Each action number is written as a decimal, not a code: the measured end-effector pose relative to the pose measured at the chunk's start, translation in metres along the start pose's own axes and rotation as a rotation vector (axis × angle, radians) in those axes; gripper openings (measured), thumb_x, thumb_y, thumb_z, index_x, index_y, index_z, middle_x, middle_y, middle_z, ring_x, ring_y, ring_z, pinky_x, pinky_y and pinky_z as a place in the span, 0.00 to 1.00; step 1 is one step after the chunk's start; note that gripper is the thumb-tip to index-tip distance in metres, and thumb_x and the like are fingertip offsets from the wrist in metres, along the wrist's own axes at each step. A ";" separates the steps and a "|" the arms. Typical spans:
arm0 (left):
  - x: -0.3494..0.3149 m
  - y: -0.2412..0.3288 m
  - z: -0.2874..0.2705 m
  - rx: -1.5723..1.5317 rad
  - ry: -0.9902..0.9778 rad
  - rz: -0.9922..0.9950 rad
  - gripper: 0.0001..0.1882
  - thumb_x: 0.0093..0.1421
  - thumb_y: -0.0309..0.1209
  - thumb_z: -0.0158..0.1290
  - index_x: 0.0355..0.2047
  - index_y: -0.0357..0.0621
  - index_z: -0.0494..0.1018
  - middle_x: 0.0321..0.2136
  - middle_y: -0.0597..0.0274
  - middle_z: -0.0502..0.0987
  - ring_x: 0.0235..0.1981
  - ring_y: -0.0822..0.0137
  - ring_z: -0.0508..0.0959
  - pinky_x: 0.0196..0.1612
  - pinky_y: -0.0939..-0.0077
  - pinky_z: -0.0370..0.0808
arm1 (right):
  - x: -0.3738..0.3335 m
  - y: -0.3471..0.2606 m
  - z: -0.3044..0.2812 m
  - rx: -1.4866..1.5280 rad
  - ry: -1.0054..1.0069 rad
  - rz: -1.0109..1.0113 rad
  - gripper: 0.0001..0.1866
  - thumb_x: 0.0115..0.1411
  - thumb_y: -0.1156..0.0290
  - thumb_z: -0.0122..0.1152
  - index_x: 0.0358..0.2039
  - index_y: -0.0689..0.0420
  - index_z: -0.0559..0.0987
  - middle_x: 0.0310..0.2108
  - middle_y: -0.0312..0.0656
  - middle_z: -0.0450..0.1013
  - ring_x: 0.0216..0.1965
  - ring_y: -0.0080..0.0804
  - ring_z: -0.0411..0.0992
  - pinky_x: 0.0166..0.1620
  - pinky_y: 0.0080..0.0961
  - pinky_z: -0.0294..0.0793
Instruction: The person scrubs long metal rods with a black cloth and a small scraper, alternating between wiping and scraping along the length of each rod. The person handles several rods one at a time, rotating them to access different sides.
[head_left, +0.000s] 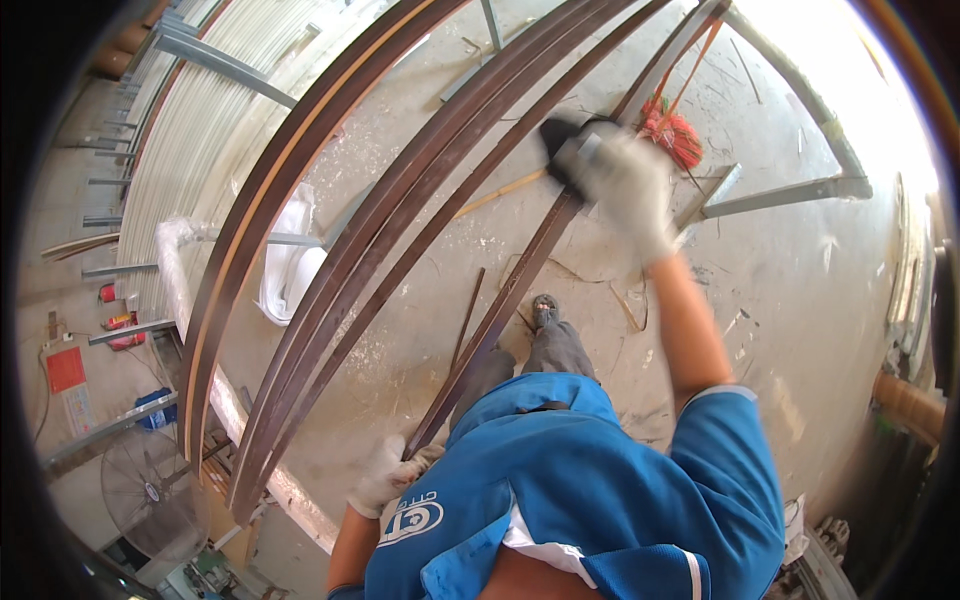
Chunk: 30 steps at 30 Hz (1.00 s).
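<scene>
My left hand (385,478), in a whitish work glove, is closed round the near end of a long dark-brown strip (505,295), close to my waist. The strip slants up and away to the right. Farther along it is my gloved right hand (628,190), smeared by motion. It grips a black object (562,143) that lies over the strip; blur hides its exact kind. Left of this strip run a thinner brown strip (440,222) and a pair of wide brown profiles (345,245), all roughly side by side. My fingers on the black object are only partly distinct.
Another brown profile with an orange stripe (290,150) lies farther left, over a metal rack with a wrapped bar (178,275). A bundle of red strings (675,138) hangs beyond my right hand, near a grey metal frame (785,195). A fan (150,490) stands lower left.
</scene>
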<state>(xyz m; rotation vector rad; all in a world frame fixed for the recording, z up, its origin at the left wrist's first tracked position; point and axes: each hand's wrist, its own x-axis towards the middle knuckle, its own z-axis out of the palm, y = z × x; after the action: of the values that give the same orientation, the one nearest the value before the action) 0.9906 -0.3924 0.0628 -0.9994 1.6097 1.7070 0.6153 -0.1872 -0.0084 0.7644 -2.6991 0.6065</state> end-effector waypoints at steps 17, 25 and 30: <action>0.015 -0.023 0.010 0.420 0.155 -0.026 0.27 0.61 0.41 0.61 0.56 0.39 0.75 0.33 0.54 0.82 0.31 0.68 0.80 0.37 0.72 0.76 | -0.085 -0.045 -0.006 0.180 0.039 -0.319 0.22 0.43 0.74 0.66 0.42 0.46 0.83 0.31 0.37 0.78 0.31 0.38 0.78 0.36 0.35 0.79; 0.023 -0.043 0.008 0.490 0.091 -0.064 0.29 0.61 0.45 0.61 0.56 0.39 0.74 0.35 0.53 0.83 0.31 0.66 0.80 0.39 0.70 0.77 | 0.010 0.080 0.013 0.190 -0.016 0.361 0.18 0.62 0.52 0.59 0.43 0.51 0.84 0.36 0.44 0.81 0.39 0.43 0.80 0.41 0.38 0.77; 0.021 -0.038 0.008 0.485 0.091 -0.055 0.29 0.61 0.45 0.61 0.56 0.38 0.74 0.36 0.53 0.82 0.31 0.66 0.80 0.39 0.70 0.76 | 0.059 0.135 0.033 0.269 0.242 0.280 0.18 0.65 0.56 0.59 0.47 0.54 0.80 0.35 0.52 0.80 0.38 0.48 0.80 0.41 0.39 0.77</action>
<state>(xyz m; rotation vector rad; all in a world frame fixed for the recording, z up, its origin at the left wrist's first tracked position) 1.0097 -0.3818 0.0244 -0.8720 1.9096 1.1616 0.4874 -0.1235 -0.0585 0.3411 -2.5443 1.0705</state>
